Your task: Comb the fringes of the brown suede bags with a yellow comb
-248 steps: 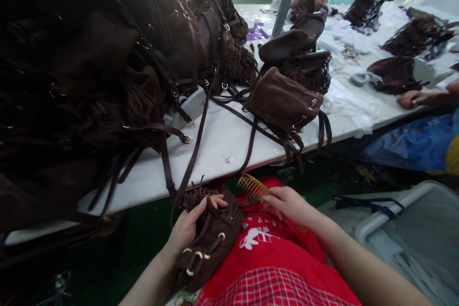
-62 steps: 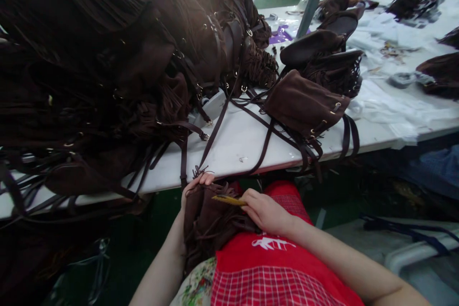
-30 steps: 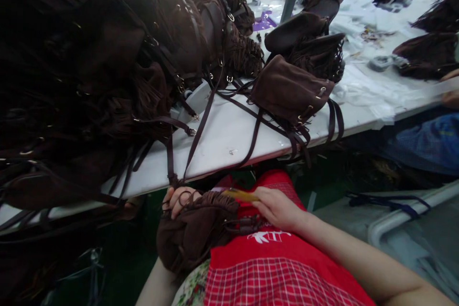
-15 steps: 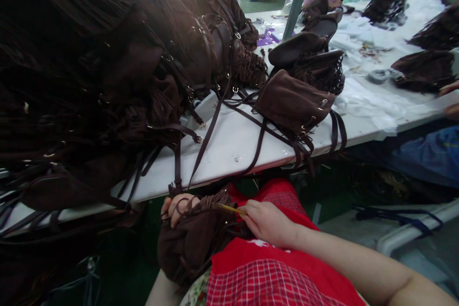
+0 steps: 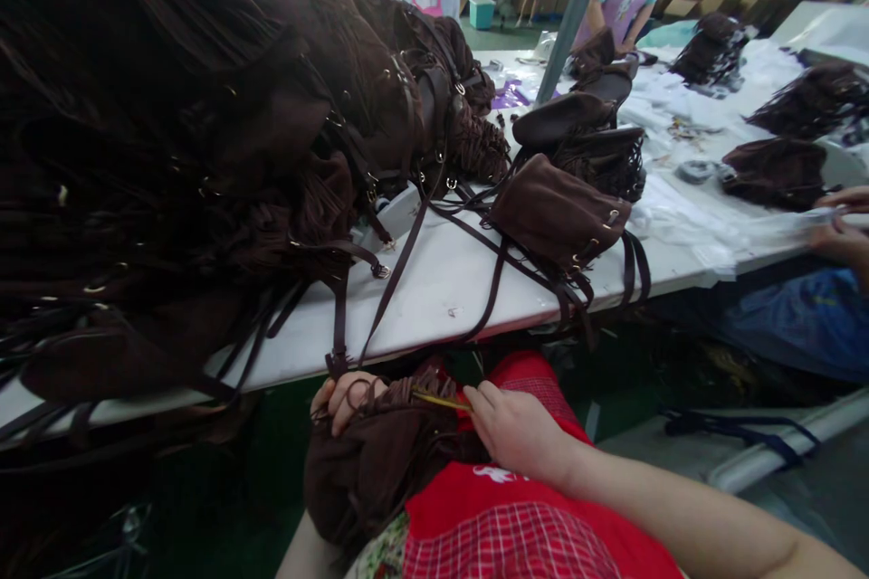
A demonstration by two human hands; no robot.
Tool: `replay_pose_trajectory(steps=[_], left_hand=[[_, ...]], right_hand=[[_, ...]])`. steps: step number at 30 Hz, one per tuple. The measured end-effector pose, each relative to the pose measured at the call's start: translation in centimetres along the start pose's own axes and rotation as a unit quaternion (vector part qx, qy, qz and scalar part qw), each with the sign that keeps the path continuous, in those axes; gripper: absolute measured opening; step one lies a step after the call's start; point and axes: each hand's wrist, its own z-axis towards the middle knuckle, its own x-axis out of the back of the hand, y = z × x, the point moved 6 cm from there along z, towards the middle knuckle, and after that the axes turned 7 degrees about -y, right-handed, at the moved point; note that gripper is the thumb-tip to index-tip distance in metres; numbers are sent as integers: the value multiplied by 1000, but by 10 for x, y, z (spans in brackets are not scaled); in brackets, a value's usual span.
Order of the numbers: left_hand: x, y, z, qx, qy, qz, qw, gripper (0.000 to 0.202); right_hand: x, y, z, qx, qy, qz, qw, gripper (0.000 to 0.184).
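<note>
Right hand (image 5: 520, 434) grasping thin yellow comb (image 5: 443, 400), left hand (image 5: 351, 396) clutching suede-like bag (image 5: 363, 466), stringy fringe (image 5: 405, 390)

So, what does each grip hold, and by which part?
The right grip holds a yellow comb by one end. The left grip holds a brown bag by its edge nearest the table; the exact hold is partly hidden.
</note>
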Motion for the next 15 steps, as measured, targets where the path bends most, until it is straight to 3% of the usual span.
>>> replay_pose_trajectory(steps=[4,8,12,15], left_hand=[[7,2,-1,-61,10,-53,997,32],[14,1,-1,-54,22,-69,996,23],[7,1,9,-37,7,-98,994,32],[-4,-1,16,-27,-13,-133,991,40]], right_hand=[[5,3,-2,-23,-33,14,999,21],[-8,23,5,-94,-69,34,993,23],[-23,48,10,-169,-69,66,981,30],[-28,58,12,-175,-48,78,980,31]])
